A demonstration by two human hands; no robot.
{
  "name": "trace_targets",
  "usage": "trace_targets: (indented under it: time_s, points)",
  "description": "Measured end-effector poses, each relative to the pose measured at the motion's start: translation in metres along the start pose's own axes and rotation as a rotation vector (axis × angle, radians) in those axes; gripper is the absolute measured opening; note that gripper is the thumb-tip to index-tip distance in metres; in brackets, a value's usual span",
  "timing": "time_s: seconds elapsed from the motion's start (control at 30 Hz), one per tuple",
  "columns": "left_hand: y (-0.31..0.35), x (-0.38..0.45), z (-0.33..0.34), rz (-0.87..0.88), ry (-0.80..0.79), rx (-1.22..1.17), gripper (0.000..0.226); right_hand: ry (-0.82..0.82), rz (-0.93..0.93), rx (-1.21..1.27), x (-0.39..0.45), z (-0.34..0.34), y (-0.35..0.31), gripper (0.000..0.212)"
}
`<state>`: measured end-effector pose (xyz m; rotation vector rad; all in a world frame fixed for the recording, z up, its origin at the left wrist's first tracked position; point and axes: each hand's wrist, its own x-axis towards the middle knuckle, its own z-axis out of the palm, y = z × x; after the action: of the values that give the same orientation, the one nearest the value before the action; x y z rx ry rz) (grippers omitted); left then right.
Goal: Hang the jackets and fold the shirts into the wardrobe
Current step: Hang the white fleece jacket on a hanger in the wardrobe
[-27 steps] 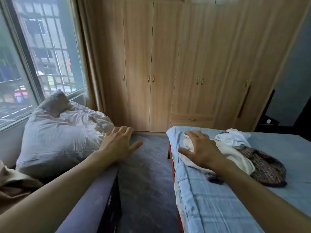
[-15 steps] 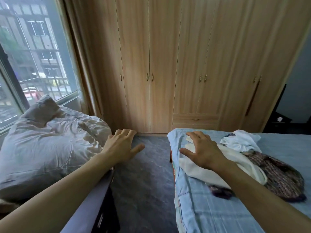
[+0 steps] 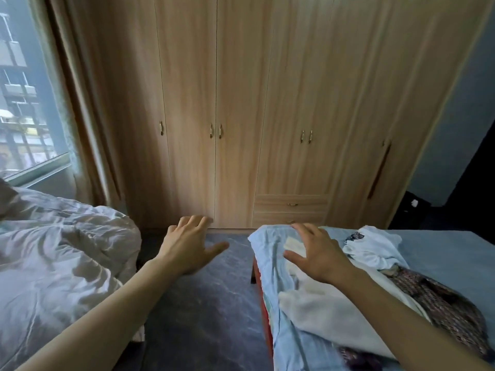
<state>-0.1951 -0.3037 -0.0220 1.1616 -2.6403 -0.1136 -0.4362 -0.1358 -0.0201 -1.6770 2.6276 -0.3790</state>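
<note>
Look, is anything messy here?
Yes. A cream garment, a white shirt and a patterned garment lie crumpled in a heap on the blue bed, unfolded. The wardrobe doors are shut.

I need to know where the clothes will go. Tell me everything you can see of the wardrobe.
The wardrobe fills the far wall, in light wood-grain panels. All its tall doors are shut. Small brass handles sit at mid height, one single at left and two pairs; a long dark handle marks the rightmost door. Two shut drawers lie low under the right pair. A curtain hangs at its left. Neither hand touches it.
</note>
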Motion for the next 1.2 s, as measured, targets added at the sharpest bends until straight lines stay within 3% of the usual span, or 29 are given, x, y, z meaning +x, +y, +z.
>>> trace_targets:
  time_s: [0.47, 0.83, 1.2]
  points:
    - [-0.028, 0.2, 0.076, 0.097, -0.096, 0.029, 0.084, -0.063, 0.114, -0.02, 0.175, 0.065, 0.043, 0.072]
    - [0.042, 0.38, 0.144, 0.316, -0.2, 0.161, 0.081, -0.084, 0.197, 0.069, 0.307, 0.083, 0.158, 0.069]
    - [0.146, 0.505, 0.233, 0.666, -0.332, 0.085, 0.089, -0.044, 0.528, -0.028, 0.319, 0.093, 0.257, 0.072]
